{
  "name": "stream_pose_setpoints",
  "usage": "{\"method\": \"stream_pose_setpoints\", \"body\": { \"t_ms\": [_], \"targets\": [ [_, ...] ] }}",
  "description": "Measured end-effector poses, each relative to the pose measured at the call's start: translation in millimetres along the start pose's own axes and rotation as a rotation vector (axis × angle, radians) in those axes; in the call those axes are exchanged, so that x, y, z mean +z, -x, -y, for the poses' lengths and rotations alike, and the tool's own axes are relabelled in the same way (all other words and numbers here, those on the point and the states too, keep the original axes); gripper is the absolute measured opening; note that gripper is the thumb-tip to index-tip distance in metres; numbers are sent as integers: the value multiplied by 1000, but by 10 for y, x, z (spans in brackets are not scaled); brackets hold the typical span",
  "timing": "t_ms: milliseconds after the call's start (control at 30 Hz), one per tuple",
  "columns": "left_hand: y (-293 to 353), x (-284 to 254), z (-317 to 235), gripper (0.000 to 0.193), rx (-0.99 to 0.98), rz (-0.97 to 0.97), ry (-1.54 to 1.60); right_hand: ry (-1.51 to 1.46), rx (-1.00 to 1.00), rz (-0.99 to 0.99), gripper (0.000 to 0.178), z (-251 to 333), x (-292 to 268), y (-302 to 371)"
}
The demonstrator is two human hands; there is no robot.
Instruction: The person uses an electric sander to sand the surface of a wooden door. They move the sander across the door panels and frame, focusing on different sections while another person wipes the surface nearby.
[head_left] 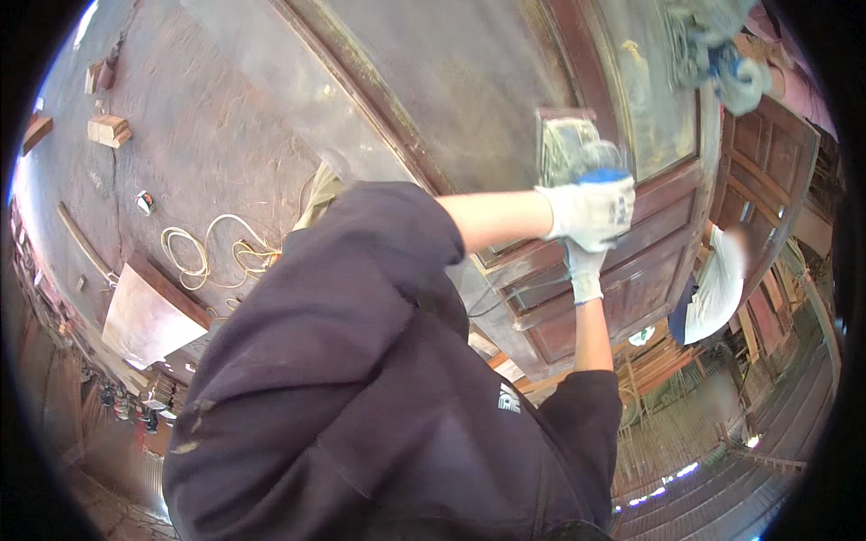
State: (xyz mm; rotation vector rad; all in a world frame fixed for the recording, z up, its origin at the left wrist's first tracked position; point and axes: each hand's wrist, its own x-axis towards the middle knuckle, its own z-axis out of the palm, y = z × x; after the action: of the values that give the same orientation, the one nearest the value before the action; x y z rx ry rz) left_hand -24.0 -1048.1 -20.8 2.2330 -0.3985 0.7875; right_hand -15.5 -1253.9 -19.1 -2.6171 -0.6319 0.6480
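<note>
A dusty, square-based power sander [564, 149] rests on a dark reddish-brown panelled wooden door [451, 81] and looks smeared by motion. My left hand [595, 212], in a white work glove with a blue coating, is closed over the sander's body. Just below it, my right hand [586, 269], gloved in white too, meets the sander's near end. The left hand covers most of the right hand's fingers. Pale dust coats the door's panels and raised mouldings.
At the upper right, a co-worker's gloved hand [744, 86] is beside another sander [699, 45]. A person in a white top [717, 288] is beyond the door. On the floor lie a coiled pale cable [185, 257], wood blocks [108, 131] and a board [149, 316].
</note>
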Motion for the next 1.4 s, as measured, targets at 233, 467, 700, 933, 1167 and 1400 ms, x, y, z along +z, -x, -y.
{"method": "stream_pose_setpoints", "body": {
  "t_ms": [233,467,700,933,1167,1400],
  "targets": [
    [-231,-1500,1572,29,-83,71,-151,294,-345,-2,72,1590,292,-1737],
    [-197,-2522,2334,40,-211,-89,-426,-20,-677,-148,35,3187,483,-2639],
    [-239,-1797,1809,37,-156,-39,-297,368,-517,49,67,2024,220,-2322],
    [-456,-502,821,36,-16,66,-101,-1,-105,64,79,347,-29,-1261],
    [-150,458,-165,40,32,98,62,181,67,87,76,-702,-51,-51],
    [94,139,-38,35,25,-37,75,94,33,117,88,-500,123,-10]
  ]
}}
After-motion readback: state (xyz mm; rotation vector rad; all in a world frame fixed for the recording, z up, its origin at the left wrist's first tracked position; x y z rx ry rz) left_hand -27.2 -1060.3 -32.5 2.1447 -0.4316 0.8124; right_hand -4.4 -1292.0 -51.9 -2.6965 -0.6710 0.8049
